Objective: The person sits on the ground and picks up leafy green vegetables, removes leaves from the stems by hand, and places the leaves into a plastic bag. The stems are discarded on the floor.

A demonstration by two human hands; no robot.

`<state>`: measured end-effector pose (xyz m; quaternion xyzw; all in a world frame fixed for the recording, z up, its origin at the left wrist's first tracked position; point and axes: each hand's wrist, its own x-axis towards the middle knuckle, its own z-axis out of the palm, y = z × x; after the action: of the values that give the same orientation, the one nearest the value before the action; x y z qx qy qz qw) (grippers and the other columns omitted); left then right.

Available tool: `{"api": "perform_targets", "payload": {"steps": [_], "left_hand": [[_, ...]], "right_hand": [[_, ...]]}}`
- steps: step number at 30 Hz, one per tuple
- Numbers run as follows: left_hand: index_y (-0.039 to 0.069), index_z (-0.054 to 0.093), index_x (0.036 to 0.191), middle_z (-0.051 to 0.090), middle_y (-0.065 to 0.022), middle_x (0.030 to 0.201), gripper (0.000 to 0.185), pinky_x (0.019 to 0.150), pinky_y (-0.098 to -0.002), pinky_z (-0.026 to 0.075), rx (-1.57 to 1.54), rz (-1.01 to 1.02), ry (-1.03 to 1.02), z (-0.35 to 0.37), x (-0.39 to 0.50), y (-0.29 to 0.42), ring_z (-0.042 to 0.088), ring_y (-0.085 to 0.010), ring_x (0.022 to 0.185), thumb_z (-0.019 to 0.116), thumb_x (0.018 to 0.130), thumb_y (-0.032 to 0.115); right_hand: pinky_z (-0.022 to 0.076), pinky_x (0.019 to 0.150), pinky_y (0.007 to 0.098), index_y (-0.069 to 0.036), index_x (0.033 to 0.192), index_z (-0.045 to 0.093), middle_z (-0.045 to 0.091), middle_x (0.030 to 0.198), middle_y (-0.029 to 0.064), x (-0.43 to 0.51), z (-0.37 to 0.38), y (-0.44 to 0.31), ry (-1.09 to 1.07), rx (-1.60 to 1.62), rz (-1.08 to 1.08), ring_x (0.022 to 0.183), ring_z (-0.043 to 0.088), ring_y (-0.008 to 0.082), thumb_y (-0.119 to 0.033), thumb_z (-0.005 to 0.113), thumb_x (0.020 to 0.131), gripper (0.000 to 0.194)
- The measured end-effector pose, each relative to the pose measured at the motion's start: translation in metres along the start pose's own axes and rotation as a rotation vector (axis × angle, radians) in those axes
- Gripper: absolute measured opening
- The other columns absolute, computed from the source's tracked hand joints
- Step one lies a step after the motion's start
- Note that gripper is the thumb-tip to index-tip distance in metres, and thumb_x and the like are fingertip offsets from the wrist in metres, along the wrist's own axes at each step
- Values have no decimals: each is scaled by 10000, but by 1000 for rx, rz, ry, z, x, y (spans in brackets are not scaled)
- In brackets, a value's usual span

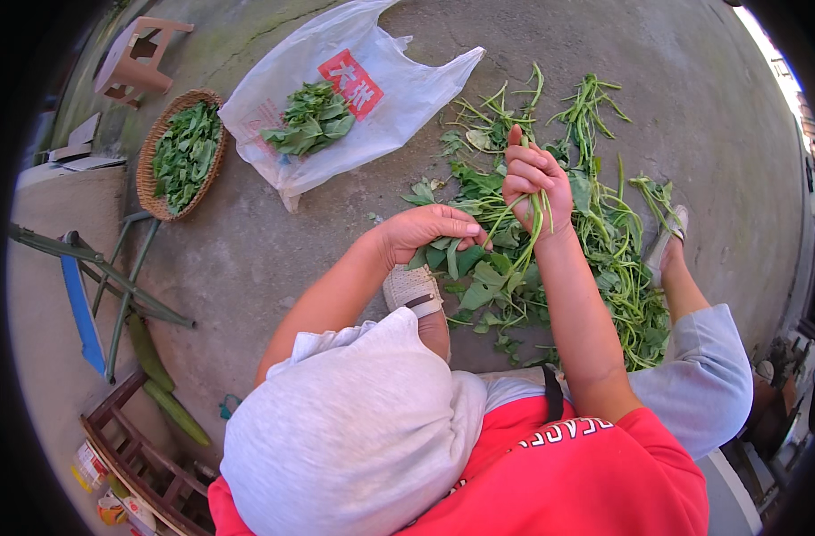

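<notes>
My right hand (538, 184), raised above a heap of leafy green stems (608, 234), is closed around several long stems whose ends hang past the wrist. Lower and to the left, my left hand (437, 231) has green leaves (451, 258) under its palm and its fingertips at a stem. The heap lies on the concrete between my feet. Up and to the left, a pile of picked leaves (314, 120) rests on a white plastic bag (401, 120) spread flat. Farther left, a wicker basket (143, 167) holds more leaves.
A pink plastic stool (136, 60) stands at the upper left. Below the basket is a green metal folding frame (133, 281) with a blue strip (82, 315). Long green gourds (176, 412) lie near a brown wooden chair (139, 442) at the lower left. A bunch of stems (585, 110) extends beyond the heap.
</notes>
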<state>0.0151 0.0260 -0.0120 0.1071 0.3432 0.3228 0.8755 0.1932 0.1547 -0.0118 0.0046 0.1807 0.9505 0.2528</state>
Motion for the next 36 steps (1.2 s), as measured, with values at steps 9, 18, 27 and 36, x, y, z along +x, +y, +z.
{"api": "perform_targets", "payload": {"steps": [9, 18, 27, 36], "left_hand": [[-26, 644, 984, 686, -74, 874, 169, 722, -274, 574, -367, 7, 21, -1, 4, -21, 670, -119, 746, 615, 919, 127], [6, 618, 903, 642, -40, 808, 107, 650, -283, 540, -274, 194, 219, -14, 16, -30, 625, -134, 681, 584, 867, 100], [75, 605, 995, 680, -57, 889, 154, 522, -254, 426, -82, 862, 809, -60, -66, 45, 620, -117, 716, 485, 968, 169], [7, 642, 1033, 560, 1, 759, 134, 676, -260, 492, -20, 1178, 938, -53, -145, 140, 565, -112, 735, 609, 959, 113]], "right_hand": [[346, 538, 234, 53, 1228, 505, 502, 751, -18, 0, -15, -21, 140, -53, -93, 537, 439, 61, -79, 414, 978, 298], [334, 522, 235, 66, 1240, 503, 502, 762, -18, 6, -19, -16, 211, -73, -129, 519, 423, 56, -66, 401, 970, 318], [344, 515, 235, 41, 1253, 499, 508, 786, -9, -10, -19, -33, 177, -120, -132, 517, 419, 58, -102, 403, 993, 312], [331, 513, 241, 44, 1243, 508, 505, 779, -7, -13, -15, -35, 182, -130, -134, 528, 425, 61, -102, 407, 986, 312]]}}
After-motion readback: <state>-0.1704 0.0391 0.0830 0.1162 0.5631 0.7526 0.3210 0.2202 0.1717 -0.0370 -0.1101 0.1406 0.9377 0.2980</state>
